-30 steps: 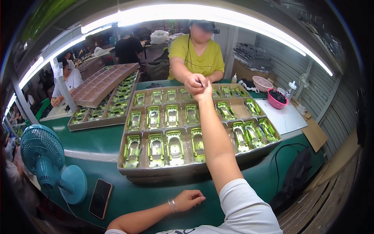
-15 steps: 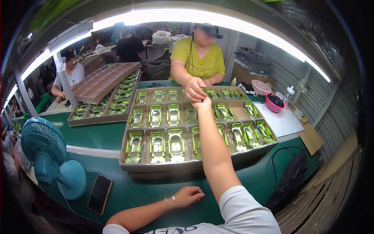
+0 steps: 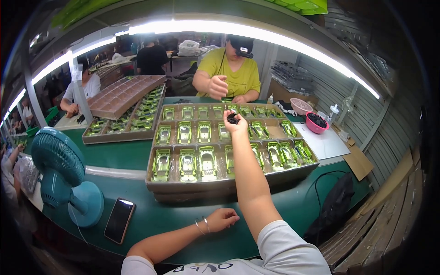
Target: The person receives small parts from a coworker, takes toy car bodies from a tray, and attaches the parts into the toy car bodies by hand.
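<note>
My right hand reaches far over the compartment tray, palm up, cupping a small pile of black parts. Light-green toy car bodies lie in the tray's compartments, several of them below and beside my right arm. On the green table in front of the tray rests my left hand, bangles at its wrist, fingers loosely bent and apart, with nothing seen in it. Across the tray, a co-worker in a yellow-green shirt holds one hand raised just beyond my right hand, apart from it.
A teal fan and a phone are at the left. Behind them, an empty brown tray lies tilted on another filled tray. At the right are a pink bowl of black parts, a white board and a black cloth.
The co-worker's hand, which was on my right hand, has drawn back and up. My right palm now shows black parts. My left hand stays in place; the view has shifted slightly.
</note>
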Available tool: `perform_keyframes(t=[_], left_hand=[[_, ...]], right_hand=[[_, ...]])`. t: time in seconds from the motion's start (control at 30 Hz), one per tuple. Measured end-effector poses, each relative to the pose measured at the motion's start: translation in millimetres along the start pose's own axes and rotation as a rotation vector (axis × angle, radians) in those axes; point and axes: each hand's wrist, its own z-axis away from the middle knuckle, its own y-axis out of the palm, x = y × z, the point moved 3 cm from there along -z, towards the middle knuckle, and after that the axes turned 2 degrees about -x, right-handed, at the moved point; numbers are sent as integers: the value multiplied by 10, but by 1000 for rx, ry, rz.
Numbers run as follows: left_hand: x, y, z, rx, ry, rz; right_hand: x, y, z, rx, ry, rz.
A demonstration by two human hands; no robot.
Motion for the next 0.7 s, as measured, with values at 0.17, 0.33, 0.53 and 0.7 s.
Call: perform_keyframes(t=[0.17,0.33,0.53,0.7], left_hand=[[23,-6,-30,-76,105,-145],[-741,-47,548,-575,492,-223],[-444,-663,943,-1036,436,146],[76,-728,853,-1027,349,76]], right_hand=[[-296,79,736,208,188,193],[-695,-113,1705,198,461,364],[-1219,-1074,2387,-67,364,1021],[-1345,-1597,2512,637,-878,2195]])
